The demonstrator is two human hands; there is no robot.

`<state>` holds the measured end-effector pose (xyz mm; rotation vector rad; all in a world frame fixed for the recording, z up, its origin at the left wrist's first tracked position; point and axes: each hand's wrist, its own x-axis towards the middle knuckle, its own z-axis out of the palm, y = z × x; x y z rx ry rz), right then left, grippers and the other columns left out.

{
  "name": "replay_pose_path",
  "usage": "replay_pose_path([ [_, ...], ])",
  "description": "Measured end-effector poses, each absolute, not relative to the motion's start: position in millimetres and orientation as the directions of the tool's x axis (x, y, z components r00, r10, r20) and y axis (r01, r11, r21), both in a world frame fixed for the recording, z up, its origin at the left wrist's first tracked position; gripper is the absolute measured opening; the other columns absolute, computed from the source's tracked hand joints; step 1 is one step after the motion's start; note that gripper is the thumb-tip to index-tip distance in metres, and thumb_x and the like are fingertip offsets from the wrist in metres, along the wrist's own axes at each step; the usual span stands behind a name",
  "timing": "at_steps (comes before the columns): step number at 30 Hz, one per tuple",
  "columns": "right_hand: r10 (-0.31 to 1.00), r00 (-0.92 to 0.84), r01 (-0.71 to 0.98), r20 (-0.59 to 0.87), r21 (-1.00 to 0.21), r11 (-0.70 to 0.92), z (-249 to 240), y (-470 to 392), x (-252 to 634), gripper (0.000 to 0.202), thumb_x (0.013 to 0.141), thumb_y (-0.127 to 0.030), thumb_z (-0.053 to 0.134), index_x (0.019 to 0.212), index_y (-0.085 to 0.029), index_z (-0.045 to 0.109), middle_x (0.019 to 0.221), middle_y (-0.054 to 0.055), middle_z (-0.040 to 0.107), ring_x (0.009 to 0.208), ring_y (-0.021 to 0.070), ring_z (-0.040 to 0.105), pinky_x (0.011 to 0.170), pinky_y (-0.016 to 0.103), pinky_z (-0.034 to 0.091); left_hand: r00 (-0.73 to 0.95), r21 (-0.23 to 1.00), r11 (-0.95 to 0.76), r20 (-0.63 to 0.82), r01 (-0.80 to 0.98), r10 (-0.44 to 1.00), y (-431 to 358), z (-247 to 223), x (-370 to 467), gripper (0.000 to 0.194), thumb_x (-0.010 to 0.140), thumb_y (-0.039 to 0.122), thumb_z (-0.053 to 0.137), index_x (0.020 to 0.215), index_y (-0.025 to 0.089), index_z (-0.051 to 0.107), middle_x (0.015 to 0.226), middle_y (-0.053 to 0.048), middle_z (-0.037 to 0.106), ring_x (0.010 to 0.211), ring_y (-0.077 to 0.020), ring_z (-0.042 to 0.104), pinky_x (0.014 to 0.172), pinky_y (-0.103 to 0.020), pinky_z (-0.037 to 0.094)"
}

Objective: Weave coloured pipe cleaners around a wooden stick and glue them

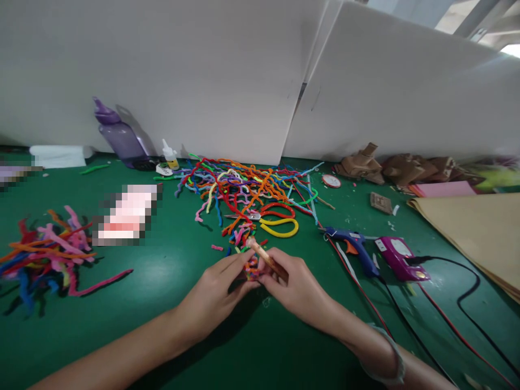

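Between the fingers of my left hand (pixel 219 290) is a small craft piece (pixel 252 267) made of many-coloured fuzzy pipe cleaner bits, partly covered by the fingers. My right hand (pixel 294 279) grips a short brown wooden stick (pixel 266 257) with a pale, blunt tip, slanting up and left over the piece. Right fingertips meet the piece from its right side. Just beyond my hands lie short cut pipe cleaner bits (pixel 240 235). Behind those rest scissors (pixel 279 219) with one orange and one yellow handle, beside a large tangle of pipe cleaners (pixel 244 181).
A blue glue gun (pixel 353 246) and a magenta box (pixel 400 259) with cords lie at right, near brown paper (pixel 471 233). Another pipe cleaner heap (pixel 49 246) is at left. A purple bottle (pixel 122 138) and small glue bottle (pixel 169 154) stand by the white partition (pixel 162 70).
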<state>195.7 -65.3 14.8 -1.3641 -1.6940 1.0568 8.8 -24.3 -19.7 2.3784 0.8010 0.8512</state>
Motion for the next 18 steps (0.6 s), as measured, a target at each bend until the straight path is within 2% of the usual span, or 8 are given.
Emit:
replay_pose_path([
  [2,0.976,-0.214,0.455,0.051,-0.879,0.146,23,-64,203,0.002,0.082,-0.017,0.055,0.083,-0.019,0.055,0.068,-0.004,0.053,0.059,0.0088,0.047,0.054,0.018,0.036,0.653,0.6,-0.715,0.385,0.36,0.652,-22,-19,8,0.044,0.09,0.027,0.055,0.131,0.019,0.045,0.119,-0.009,0.062,0.109,-0.0187,0.06,0.095,-0.031,0.05],
  [4,0.969,-0.231,0.539,0.083,-0.819,0.199,33,-63,213,0.009,0.085,-0.024,0.056,0.093,-0.02,0.058,0.07,-0.004,0.056,0.06,0.0097,0.049,0.055,0.019,0.037,0.667,0.588,-0.725,0.383,0.358,0.639,-19,-18,6,0.047,0.09,0.027,0.054,0.135,0.022,0.041,0.124,-0.009,0.058,0.113,-0.0193,0.057,0.097,-0.032,0.048],
  [8,0.941,-0.311,0.751,0.137,-0.572,0.331,45,-60,231,0.014,0.092,-0.024,0.046,0.096,-0.022,0.06,0.085,0.0,0.066,0.076,0.0137,0.059,0.067,0.023,0.039,0.653,0.574,-0.74,0.416,0.351,0.633,-13,-18,3,0.047,0.091,0.025,0.053,0.136,0.026,0.041,0.127,-0.008,0.055,0.115,-0.019,0.056,0.098,-0.033,0.047],
  [12,0.905,-0.413,0.839,0.103,-0.344,0.422,38,-57,235,0.016,0.092,-0.022,0.044,0.096,-0.021,0.06,0.088,0.002,0.068,0.081,0.0171,0.063,0.071,0.027,0.041,0.632,0.609,-0.706,0.398,0.36,0.665,-13,-13,3,0.045,0.088,0.023,0.057,0.132,0.024,0.046,0.125,-0.007,0.057,0.113,-0.0179,0.056,0.098,-0.031,0.046],
  [18,0.889,-0.452,0.845,0.068,-0.285,0.452,32,-56,236,0.021,0.095,-0.022,0.04,0.106,-0.019,0.058,0.096,0.005,0.068,0.088,0.0186,0.065,0.074,0.028,0.044,0.577,0.723,-0.583,0.312,0.371,0.755,-16,-6,6,0.038,0.086,0.027,0.06,0.123,0.023,0.055,0.118,-0.005,0.063,0.107,-0.018,0.061,0.089,-0.029,0.052],
])
